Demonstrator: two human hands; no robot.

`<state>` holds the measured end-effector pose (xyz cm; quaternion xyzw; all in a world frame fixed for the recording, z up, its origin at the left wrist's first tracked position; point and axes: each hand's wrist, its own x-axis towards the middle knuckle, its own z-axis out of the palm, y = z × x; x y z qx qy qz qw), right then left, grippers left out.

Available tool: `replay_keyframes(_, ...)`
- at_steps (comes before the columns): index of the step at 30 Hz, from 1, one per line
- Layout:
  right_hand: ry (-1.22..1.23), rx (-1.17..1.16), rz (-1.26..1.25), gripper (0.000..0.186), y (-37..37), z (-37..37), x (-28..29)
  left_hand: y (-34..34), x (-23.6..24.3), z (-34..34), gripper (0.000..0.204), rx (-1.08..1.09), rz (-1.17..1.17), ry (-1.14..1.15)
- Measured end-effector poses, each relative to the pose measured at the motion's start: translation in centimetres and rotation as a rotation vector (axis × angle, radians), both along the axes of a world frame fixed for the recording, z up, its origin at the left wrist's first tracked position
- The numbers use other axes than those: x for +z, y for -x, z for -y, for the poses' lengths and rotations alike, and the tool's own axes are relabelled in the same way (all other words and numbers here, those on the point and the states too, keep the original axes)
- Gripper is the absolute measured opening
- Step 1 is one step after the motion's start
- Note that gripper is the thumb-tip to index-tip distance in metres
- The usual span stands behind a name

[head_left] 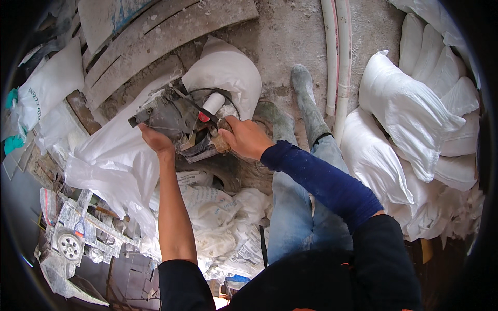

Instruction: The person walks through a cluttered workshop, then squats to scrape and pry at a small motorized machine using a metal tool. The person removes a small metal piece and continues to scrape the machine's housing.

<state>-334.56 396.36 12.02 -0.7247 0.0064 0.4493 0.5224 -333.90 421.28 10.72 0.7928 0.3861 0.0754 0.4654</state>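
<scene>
A grey, dust-covered machine [166, 116], which looks like a portable bag-sewing machine, is tilted between my hands. It carries a white thread spool [213, 103] with a red end and a thin black cord. My right hand [244, 137] wraps round its brownish handle, beside a dark strap or bar. At the machine's left end, my left hand [157, 140] holds the grey metal edge; most of its fingers are hidden. A full white sack [228, 70] stands just beyond the machine. Loose white sacking [116, 160] spreads to the left, below my left hand.
Filled white sacks [404, 114] are piled at the right. Two white pipes [337, 62] run along the dusty floor. Wooden slats [155, 36] lie at the far left. Crumpled sacks [223, 207] lie by my legs, and a dusty wheeled frame [70, 246] stands lower left.
</scene>
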Motion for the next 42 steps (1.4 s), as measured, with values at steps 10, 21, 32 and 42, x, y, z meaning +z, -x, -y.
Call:
replay_keyframes(10, 0.209, -0.265, 0.897, 0.036, -3.6, 3.2, -5.6, -0.3, 0.3, 0.1, 0.056, -0.031, -0.042, 0.006)
replay_keyframes(21, -0.275, -0.301, -0.37, 0.04, -2.2, 4.1, -1.8, 1.5, -0.9, -2.5, 0.048, -0.058, -0.079, -0.031)
replay_keyframes(32, -0.304, -0.472, -0.547, 0.038, 0.5, 1.6, -6.1, -15.7, 3.9, -6.0, 0.035, -0.832, -0.834, -0.185)
replay_keyframes(42, -0.387, -0.595, -0.652, 0.026, 2.3, 1.8, -8.4, -18.2, -3.5, -0.3, 0.026, -1.554, -1.2, -0.483)
